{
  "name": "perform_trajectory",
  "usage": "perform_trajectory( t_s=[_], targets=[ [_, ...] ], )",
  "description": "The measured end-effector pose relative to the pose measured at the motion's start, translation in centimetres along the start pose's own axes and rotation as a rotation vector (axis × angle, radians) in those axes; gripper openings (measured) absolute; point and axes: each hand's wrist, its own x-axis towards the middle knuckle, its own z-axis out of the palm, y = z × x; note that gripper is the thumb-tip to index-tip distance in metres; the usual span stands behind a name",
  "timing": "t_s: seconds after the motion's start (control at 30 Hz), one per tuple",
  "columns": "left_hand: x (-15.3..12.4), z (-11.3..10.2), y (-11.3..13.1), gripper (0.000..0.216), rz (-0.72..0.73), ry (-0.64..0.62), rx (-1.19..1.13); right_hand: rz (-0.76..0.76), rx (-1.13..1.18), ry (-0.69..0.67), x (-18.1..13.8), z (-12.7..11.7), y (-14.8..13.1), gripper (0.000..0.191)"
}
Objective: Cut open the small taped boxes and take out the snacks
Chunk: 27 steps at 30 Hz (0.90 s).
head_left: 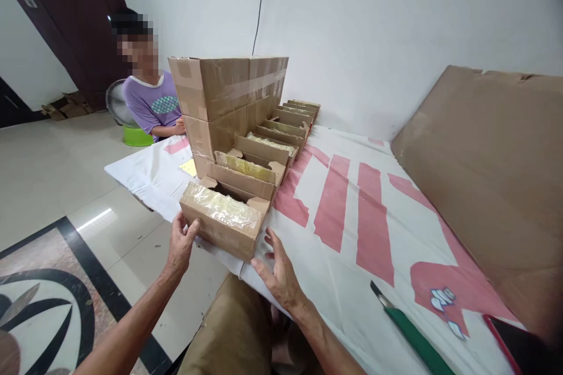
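Note:
A small cardboard box (222,224) stands at the near edge of the cloth-covered table, its folded flap covered with shiny clear tape and its inside dark behind. My left hand (181,243) grips the left end of this box, thumb on the front face and fingers round the corner. Beside the right end, my right hand (279,272) is open with fingers spread; whether its fingertips touch the cardboard I cannot tell. Directly behind, a row of similar open boxes (246,165) runs toward the wall, flaps raised.
Closed, taped cartons (229,85) form a stack left of the row. A green-handled knife (413,334) and a phone (523,345) lie at the right. A large cardboard sheet (484,176) leans there. A person in a purple shirt (153,102) sits beyond the table.

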Motion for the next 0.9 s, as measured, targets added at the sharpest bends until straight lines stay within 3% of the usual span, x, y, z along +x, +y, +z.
perform_trajectory(
  t_s=[0.1,0.17,0.33,0.47,0.57,0.73,0.9],
  targets=[
    [0.5,0.8,-0.4,0.071,0.024,-0.009,0.011,-0.053,-0.01,-0.014,1.0,1.1,0.3,0.085],
    [1.1,1.1,-0.4,0.072,0.033,-0.025,0.028,-0.082,-0.057,0.002,1.7,0.6,0.2,0.079],
    [1.5,0.1,-0.9,0.074,0.072,-0.067,0.035,-0.009,-0.189,0.058,1.3,-4.7,0.7,0.035],
    [-0.2,-1.3,-2.3,0.088,0.018,-0.018,0.087,0.023,-0.294,-0.016,-0.9,-7.8,1.4,0.026],
    [-1.7,-1.9,-3.2,0.094,0.0,-0.004,0.13,-0.022,-0.4,-0.126,-2.0,-7.0,1.3,0.028],
    [-2.6,-2.1,-4.3,0.085,0.1,-0.059,0.284,-0.099,-0.578,-0.242,-3.2,-4.6,0.1,0.032],
    [-2.9,-2.1,-4.9,0.074,0.244,-0.064,0.434,-0.137,-0.67,-0.292,-4.4,-5.1,-0.5,0.031]
  ],
)
